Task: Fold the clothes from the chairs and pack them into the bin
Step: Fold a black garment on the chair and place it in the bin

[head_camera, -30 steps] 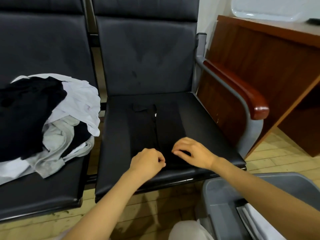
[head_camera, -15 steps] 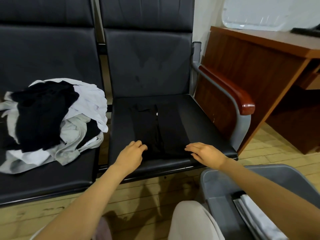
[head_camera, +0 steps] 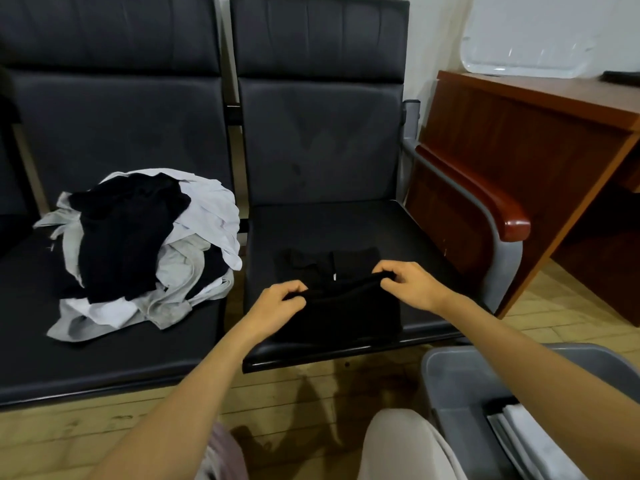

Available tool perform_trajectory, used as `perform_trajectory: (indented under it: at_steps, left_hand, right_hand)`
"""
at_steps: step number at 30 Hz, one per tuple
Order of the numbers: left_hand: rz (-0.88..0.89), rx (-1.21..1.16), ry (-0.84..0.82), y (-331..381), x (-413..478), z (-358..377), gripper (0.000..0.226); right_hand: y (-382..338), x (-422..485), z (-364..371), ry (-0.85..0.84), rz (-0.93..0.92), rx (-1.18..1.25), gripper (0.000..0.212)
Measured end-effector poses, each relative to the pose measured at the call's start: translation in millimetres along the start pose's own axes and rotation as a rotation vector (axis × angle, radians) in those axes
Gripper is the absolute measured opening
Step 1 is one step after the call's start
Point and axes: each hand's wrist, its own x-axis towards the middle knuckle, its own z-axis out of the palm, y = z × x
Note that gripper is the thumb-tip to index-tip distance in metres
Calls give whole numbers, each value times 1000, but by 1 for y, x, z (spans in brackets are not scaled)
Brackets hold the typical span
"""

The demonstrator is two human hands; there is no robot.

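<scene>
On the right chair's seat [head_camera: 426,230] I see the black garment [head_camera: 341,311], its near edge lifted between both hands. My left hand [head_camera: 277,303] pinches the left corner, my right hand [head_camera: 410,284] pinches the right. Beside my right arm sits the grey bin [head_camera: 450,372].

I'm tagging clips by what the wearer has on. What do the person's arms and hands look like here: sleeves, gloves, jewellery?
Both are bare. The left hand and right hand wear no gloves, and no ring, watch or bracelet shows. The left forearm and right forearm are uncovered right to the frame's edge, with no sleeve in view.
</scene>
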Motion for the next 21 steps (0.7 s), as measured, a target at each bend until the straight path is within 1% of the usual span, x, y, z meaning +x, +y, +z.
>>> perform_trajectory:
  at_steps: [2, 3, 5, 6, 7, 9, 10, 12, 13, 14, 15, 16, 17, 19, 20, 21]
  left_hand:
    - [-58, 142, 21, -8, 11, 8, 13]
    - [-89, 193, 43, -12, 16, 11, 16]
    - [-163, 211, 43, -13, 25, 16, 26]
    - [-192, 222, 25, -14, 29, 16, 33]
    - [-206, 248, 4, -15, 34, 17, 41]
    - [-211, 303, -37, -18, 42, 15, 45]
    - [-220, 303, -49, -19, 45, 14, 45]
    - [-241, 279, -63, -23, 51, 12, 46]
    - [-246, 280, -65, -24, 53, 13, 47]
    - [-248, 288, -64, -24, 54, 13, 49]
    - [-247, 295, -61, -24, 55, 14, 50]
    - [-243, 297, -57, -24, 57, 15, 50]
    - [-244, 292, -55, -24, 57, 15, 49]
    - [-253, 267, -67, -23, 58, 14, 45]
    - [-262, 251, -77, -22, 58, 13, 44]
    - [-275, 240, -90, -21, 59, 12, 44]
  right_hand:
    - [11, 16, 11, -58, 90, -120, 19]
    - [16, 23, 16, -115, 140, -188, 24]
    - [22, 37, 22, -228, 216, -307, 40]
    - [21, 45, 24, -215, 214, -327, 45]
    - [18, 56, 26, -146, 182, -314, 46]
    - [3, 79, 33, 12, 49, -237, 38]
    - [-6, 91, 40, 19, -35, -238, 34]
    - [-20, 110, 61, -91, -178, -348, 33]
    - [-24, 117, 74, -164, -209, -425, 34]
    - [-24, 122, 84, -220, -202, -498, 37]
    - [-21, 127, 91, -239, -161, -544, 40]
    - [-17, 131, 95, -219, -102, -546, 43]
    - [-12, 134, 97, -150, -35, -491, 46]
    - [-4, 131, 90, 96, 57, -276, 46]
    - [0, 127, 83, 204, 61, -165, 43]
    - [6, 120, 76, 257, 45, -96, 37]
